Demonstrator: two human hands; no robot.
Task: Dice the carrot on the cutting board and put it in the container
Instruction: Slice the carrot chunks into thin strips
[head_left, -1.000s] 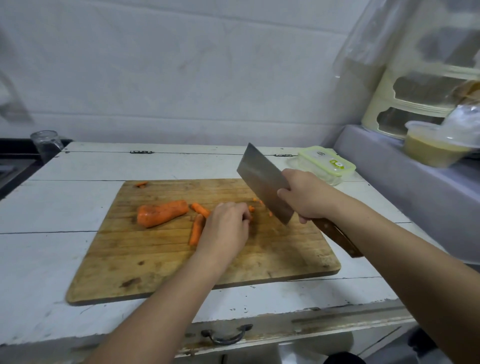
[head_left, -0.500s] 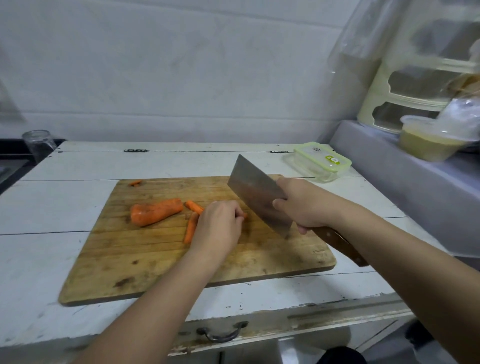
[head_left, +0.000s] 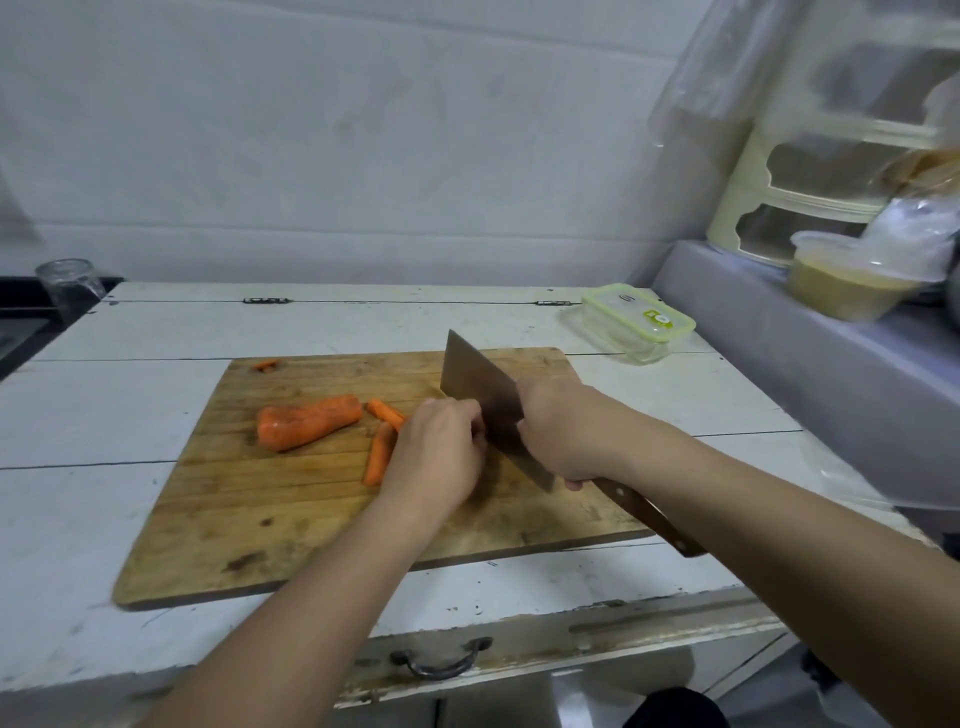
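Wooden cutting board (head_left: 291, 525) lying across the white table (head_left: 93, 415), near long edge close to the table's front lip, far edge well short of the wall. Bare board toward 7 o'clock, below the hands; bare table at 9 and 12 o'clock.

Left hand (head_left: 434, 457) at board centre, fingers curled down over something, probably carrot strips, though hidden under the knuckles. Right hand (head_left: 566, 431) wrapped tight round the cleaver (head_left: 483, 395) where blade meets wooden handle, blade upright, flat side just beside the left knuckles, edge down at the board.

Thick carrot piece (head_left: 309, 421) at 9 o'clock from the left hand, lying free on the board. Two thin carrot sticks (head_left: 382, 452) between it and the left hand, the lower one touching the hand's side. Small carrot scrap (head_left: 266, 365) near the board's far left corner.

Clear container (head_left: 631, 325) with green-rimmed lid on, at 1 o'clock off the board's far right corner, apart from it. Grey ledge (head_left: 810, 364) hemming in the right side at 3 o'clock, tub (head_left: 847, 291) and cream rack (head_left: 779, 208) on top. Glass jar (head_left: 70, 283) at 10 o'clock beyond the table's corner. Drawer handle (head_left: 441, 662) below the front edge.
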